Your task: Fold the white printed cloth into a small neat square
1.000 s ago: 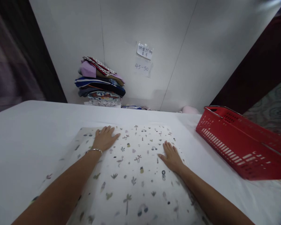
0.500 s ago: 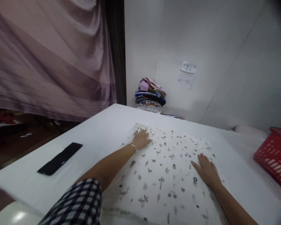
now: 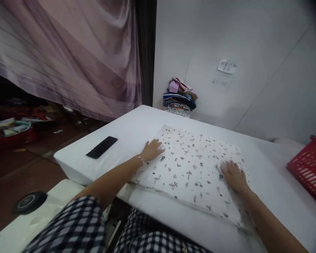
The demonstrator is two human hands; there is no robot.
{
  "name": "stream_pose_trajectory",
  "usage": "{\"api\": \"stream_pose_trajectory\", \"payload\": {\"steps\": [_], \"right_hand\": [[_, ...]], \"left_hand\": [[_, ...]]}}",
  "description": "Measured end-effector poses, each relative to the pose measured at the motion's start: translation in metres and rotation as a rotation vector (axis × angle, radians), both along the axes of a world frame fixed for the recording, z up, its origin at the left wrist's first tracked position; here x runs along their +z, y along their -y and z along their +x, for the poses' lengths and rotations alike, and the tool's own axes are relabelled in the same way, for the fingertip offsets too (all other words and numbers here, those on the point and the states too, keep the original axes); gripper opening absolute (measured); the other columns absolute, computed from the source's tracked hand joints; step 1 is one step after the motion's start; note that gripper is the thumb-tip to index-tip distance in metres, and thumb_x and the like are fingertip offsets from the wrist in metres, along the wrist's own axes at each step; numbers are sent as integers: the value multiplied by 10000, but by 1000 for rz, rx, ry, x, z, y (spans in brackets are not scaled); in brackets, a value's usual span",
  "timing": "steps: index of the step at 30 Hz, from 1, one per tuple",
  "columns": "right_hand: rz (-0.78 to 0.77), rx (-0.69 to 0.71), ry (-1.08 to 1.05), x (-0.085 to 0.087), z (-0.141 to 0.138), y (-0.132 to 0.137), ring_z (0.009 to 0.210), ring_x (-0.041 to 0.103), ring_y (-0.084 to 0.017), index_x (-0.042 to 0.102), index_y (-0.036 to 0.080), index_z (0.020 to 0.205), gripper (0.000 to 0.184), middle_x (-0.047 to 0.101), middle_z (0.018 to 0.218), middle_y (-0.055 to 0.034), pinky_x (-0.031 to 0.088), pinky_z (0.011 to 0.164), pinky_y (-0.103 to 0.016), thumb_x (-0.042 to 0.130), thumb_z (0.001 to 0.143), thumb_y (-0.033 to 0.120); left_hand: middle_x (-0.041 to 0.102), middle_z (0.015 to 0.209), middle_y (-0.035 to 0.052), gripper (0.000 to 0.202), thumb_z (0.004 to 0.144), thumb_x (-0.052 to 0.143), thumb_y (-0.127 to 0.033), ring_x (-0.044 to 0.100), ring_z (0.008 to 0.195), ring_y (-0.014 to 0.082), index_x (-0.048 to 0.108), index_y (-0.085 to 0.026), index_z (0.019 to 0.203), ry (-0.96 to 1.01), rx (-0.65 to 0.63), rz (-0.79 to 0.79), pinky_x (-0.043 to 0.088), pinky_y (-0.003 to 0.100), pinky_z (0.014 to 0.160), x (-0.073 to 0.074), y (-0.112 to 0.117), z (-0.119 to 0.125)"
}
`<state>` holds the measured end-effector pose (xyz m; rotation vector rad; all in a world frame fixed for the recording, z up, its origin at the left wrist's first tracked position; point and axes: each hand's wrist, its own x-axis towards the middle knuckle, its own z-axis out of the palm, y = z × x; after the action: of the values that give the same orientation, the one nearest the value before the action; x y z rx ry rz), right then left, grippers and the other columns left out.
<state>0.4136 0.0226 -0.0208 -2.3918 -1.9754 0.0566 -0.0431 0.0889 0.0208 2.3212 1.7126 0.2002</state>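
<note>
A white cloth (image 3: 184, 172) printed with small palms, rainbows and other motifs lies spread on the white table (image 3: 133, 130). My left hand (image 3: 151, 150) rests palm down on its left edge, fingers spread, with a bracelet on the wrist. On the right side of the cloth, my right hand (image 3: 234, 175) lies with its fingers stretched out, slightly blurred. Neither hand grips anything. The cloth's near edge runs close to the front edge of the table, and its far corner lies flat.
A black phone (image 3: 102, 147) lies at the table's left. Folded clothes (image 3: 179, 96) are stacked at the back by the wall, under a paper note (image 3: 226, 66). A red basket (image 3: 309, 168) stands at the right. A pink curtain (image 3: 94, 52) hangs at the left.
My left hand has slid nearer along the cloth's left edge. The right hand stays on the right side. The view has shifted, so the cloth's near edge and my lap now show.
</note>
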Motion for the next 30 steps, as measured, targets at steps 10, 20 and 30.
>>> {"api": "stream_pose_trajectory", "payload": {"steps": [10, 20, 30], "right_hand": [[11, -8, -10, -8, 3, 73, 1369, 169, -242, 370, 145, 1364, 681, 243, 1482, -89, 153, 1080, -533, 193, 858, 564], [183, -109, -342, 2, 55, 158, 1294, 338, -318, 500, 102, 1267, 819, 433, 1367, -153, 214, 1116, -417, 350, 720, 691], [267, 63, -389, -41, 68, 202, 1328, 238, -305, 436, 283, 1357, 742, 336, 1418, -146, 250, 1091, -453, 469, 705, 636]], "left_hand": [[216, 1504, 53, 615, 862, 336, -559, 147, 1385, 250, 355, -227, 1380, 40, 101, 3, 68, 492, 1106, -16, 49, -30], [611, 1198, 62, 531, 818, 429, -559, 554, 1099, 213, 589, -185, 1160, 508, 312, 33, 412, 325, 977, -3, 131, -78], [628, 1138, 68, 317, 754, 564, -254, 558, 1071, 203, 630, -185, 1056, 433, 234, 348, 407, 380, 988, -35, 185, -79]]}}
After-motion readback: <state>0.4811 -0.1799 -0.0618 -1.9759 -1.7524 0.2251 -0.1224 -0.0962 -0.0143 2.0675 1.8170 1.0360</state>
